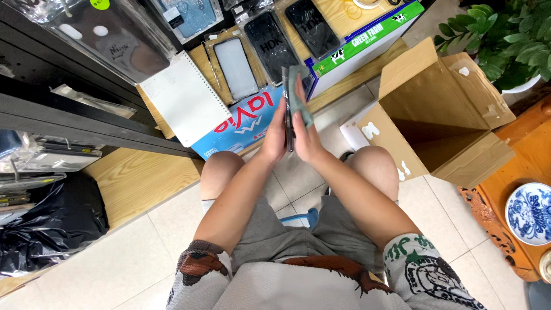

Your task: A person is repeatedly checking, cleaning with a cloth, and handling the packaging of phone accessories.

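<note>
I sit with both arms stretched out over my knees. My left hand (274,136) grips a thin dark phone-like slab (286,109) held on edge, upright. My right hand (306,135) presses a grey-green cloth (299,95) against the slab's right side, fingers wrapped around it. The two hands touch each other around the slab, above the tiled floor and in front of a blue and red carton (244,123).
A white spiral notebook (183,97) and several packaged phone cases (270,43) lie on the wooden ledge. An open cardboard box (442,115) stands at my right, a potted plant (505,40) behind it. A black plastic bag (51,224) sits left; a blue-patterned plate (531,212) right.
</note>
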